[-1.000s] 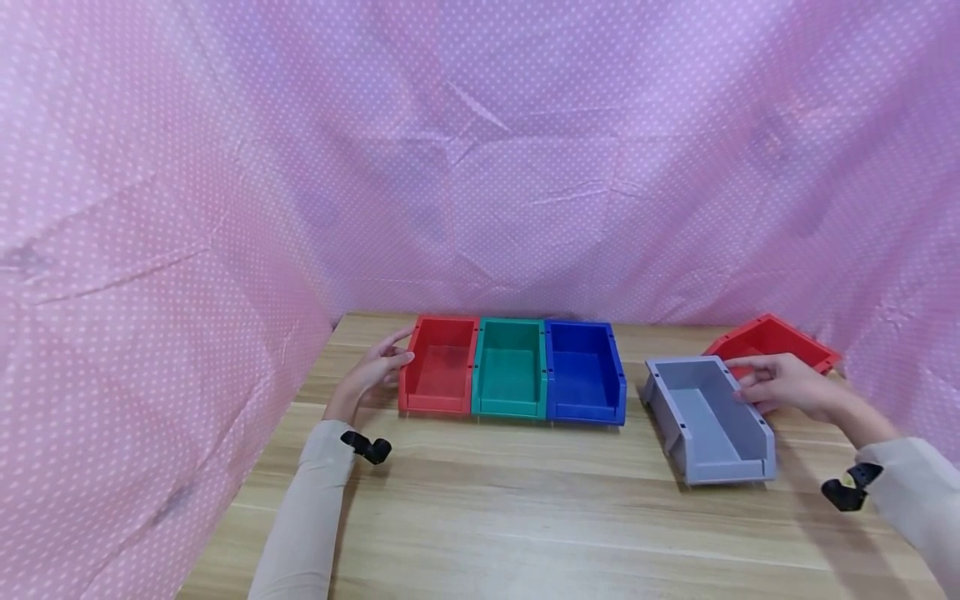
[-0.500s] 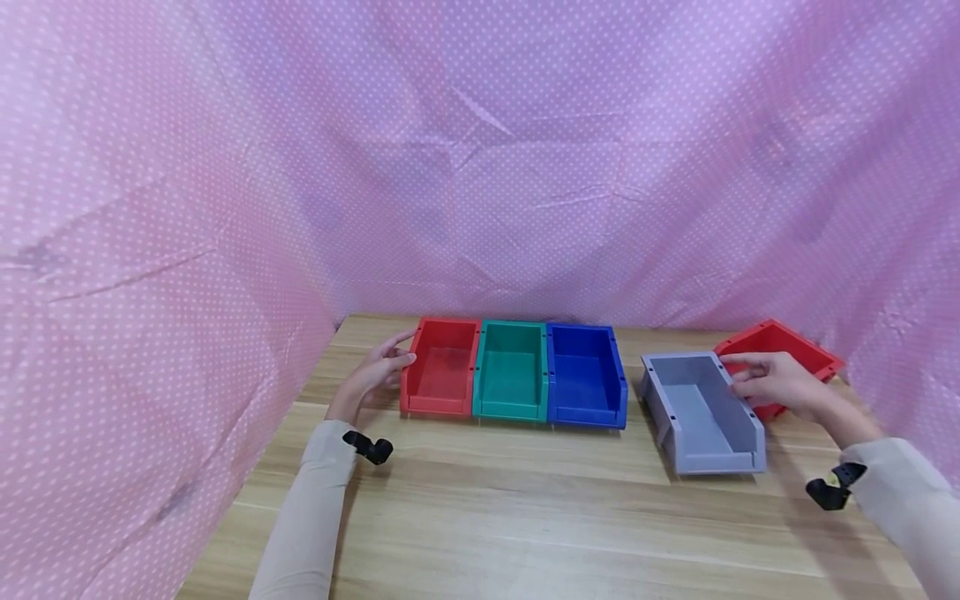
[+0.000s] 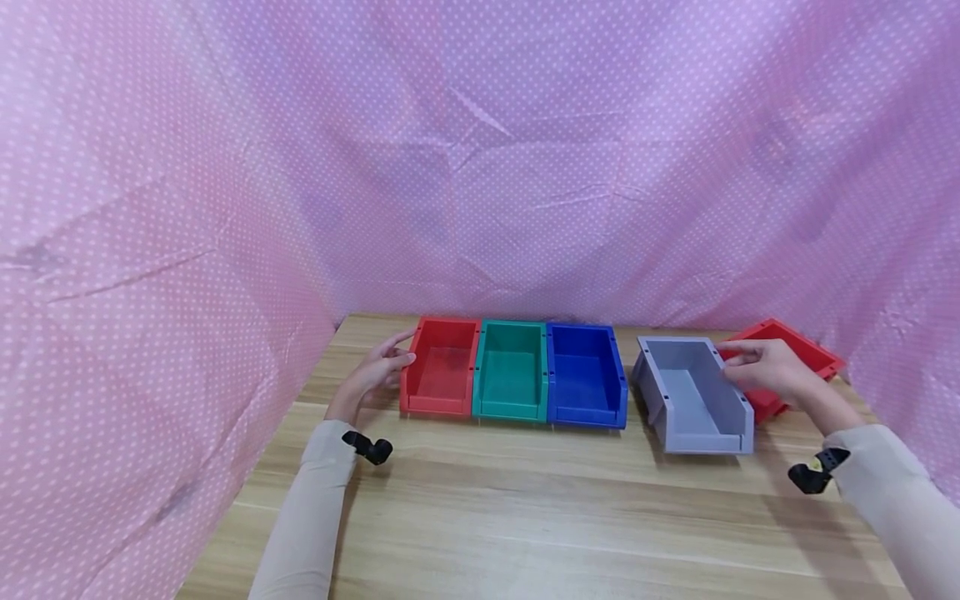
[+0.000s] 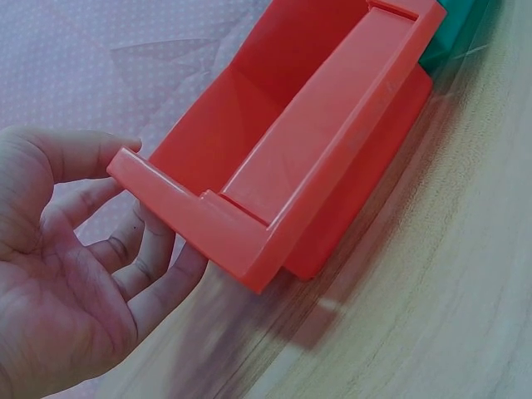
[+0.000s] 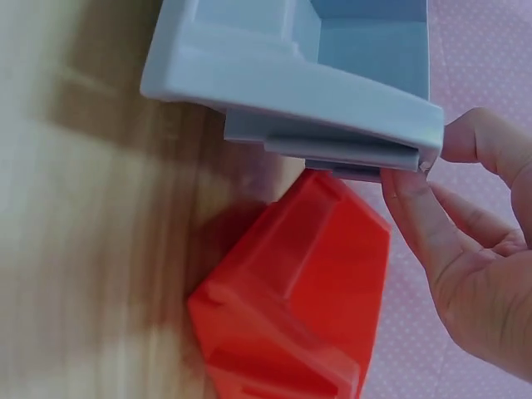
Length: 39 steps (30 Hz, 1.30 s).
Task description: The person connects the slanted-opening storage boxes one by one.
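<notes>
A red storage bin [image 3: 442, 367], a green bin [image 3: 512, 368] and a blue bin [image 3: 585, 375] stand side by side in a row at the back of the table. My left hand [image 3: 381, 365] holds the row's red bin by its outer left side, thumb at the rim and fingers below it in the left wrist view. To the right of the row, my right hand [image 3: 767, 367] grips a grey bin [image 3: 693, 396] by its right wall. Its thumb and fingers pinch that rim in the right wrist view. The grey bin's front faces me, raised over the table.
A second red bin [image 3: 798, 346] lies askew at the back right, partly hidden behind my right hand and the grey bin. The wooden table [image 3: 525, 508] ends at a pink dotted cloth [image 3: 480, 208] behind and at the sides.
My right hand has carried the grey bin left and back, nearer the blue bin. The left hand and the three bins in the row stay where they were.
</notes>
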Each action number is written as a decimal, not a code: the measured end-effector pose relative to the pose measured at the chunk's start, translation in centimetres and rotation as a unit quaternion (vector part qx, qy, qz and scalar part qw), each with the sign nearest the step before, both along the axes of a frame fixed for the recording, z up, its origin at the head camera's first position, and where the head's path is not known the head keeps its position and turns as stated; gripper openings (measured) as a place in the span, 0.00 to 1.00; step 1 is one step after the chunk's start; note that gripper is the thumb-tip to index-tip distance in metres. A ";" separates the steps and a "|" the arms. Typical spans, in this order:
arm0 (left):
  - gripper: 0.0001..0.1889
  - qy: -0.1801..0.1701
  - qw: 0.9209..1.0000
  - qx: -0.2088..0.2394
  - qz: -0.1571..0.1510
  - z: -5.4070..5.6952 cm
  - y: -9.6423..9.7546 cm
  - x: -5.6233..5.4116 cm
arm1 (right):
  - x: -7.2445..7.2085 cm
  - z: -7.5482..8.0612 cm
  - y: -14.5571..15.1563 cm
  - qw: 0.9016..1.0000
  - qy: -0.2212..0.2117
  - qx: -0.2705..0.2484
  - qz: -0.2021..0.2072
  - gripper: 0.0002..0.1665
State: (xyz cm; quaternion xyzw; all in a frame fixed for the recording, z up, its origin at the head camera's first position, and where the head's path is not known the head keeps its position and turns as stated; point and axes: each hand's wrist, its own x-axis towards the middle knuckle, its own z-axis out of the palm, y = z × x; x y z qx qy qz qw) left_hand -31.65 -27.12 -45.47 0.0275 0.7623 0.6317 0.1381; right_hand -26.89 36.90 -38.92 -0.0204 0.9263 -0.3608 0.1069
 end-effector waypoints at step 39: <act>0.33 0.001 1.000 0.009 0.010 -0.4 0.3 0.5 | -2.7 4.3 -3.1 0.998 0.050 -0.042 -0.011 0.36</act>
